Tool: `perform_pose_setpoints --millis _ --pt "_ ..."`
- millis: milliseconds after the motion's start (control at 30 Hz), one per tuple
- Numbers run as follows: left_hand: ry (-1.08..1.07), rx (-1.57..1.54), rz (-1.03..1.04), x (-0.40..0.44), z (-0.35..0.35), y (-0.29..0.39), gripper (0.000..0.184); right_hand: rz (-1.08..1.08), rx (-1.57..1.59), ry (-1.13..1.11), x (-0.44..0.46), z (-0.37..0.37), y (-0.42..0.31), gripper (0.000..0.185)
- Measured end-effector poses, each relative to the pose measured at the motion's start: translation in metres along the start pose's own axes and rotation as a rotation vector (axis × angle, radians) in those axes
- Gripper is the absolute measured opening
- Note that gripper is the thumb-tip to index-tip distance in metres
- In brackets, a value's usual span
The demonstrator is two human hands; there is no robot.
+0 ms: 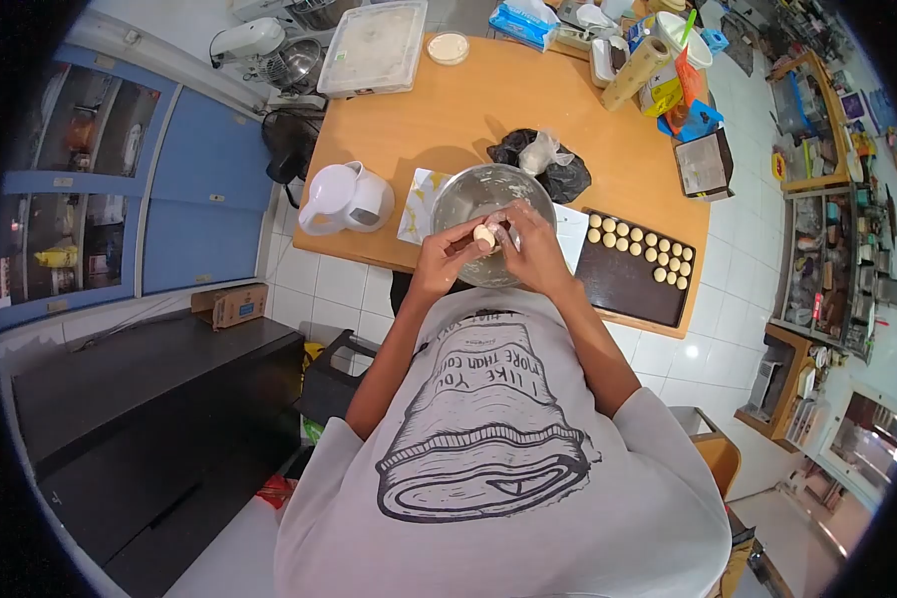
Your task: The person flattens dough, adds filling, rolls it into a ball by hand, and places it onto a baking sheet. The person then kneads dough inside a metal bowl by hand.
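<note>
Evidently, fingers of the left hand (439,263) pinched a pale ball (483,234) above the bowl (450,199), slackness risking a drop; hold by the right hand (530,247) was unclear.

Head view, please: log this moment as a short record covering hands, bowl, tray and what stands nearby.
Left hand: fingers hold a small pale ball
Right hand: fingers close by that ball; contact unclear
Bowl: metal, beneath the hands, pale residue inside
Tray: dark, right of the bowl; more pale balls along its far side and right end
Nearby: white jug-shaped item left of the bowl; black plastic bag beyond it
</note>
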State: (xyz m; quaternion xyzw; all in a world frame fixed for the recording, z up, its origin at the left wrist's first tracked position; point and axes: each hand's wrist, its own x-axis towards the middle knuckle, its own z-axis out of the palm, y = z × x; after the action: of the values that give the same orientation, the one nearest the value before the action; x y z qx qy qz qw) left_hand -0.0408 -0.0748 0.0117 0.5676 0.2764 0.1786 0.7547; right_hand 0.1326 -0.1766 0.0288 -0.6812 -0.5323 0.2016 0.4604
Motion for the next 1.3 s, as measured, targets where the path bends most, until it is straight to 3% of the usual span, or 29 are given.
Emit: perform_pose_setpoints --millis 133,433,633,967,1067,1167,1300 --pt "0.035 -0.043 0.015 0.002 0.000 0.002 0.050 -0.066 0.152 0.015 0.004 -0.005 -0.005 0.020" --pt "0.020 0.023 0.015 0.007 -0.005 -0.002 0.051 -0.068 -0.090 0.016 -0.004 0.006 0.009 0.019" --pt "0.070 -0.107 0.017 0.008 -0.003 0.001 0.048 -0.127 0.052 0.049 0.001 0.005 -0.001 0.020" --pt "0.061 -0.185 0.033 0.012 -0.001 -0.004 0.046 -0.029 0.184 0.051 -0.006 0.004 0.008 0.026" --pt "0.083 -0.163 -0.074 0.011 0.003 0.005 0.045 -0.040 0.160 0.053 -0.002 0.005 0.001 0.025" --pt "-0.003 -0.468 -0.027 0.011 0.001 -0.004 0.046 -0.001 0.112 0.063 -0.001 0.005 -0.002 0.025" --pt "0.020 -0.368 -0.019 0.008 0.001 -0.005 0.047 0.023 0.108 0.078 0.000 0.006 0.000 0.026"
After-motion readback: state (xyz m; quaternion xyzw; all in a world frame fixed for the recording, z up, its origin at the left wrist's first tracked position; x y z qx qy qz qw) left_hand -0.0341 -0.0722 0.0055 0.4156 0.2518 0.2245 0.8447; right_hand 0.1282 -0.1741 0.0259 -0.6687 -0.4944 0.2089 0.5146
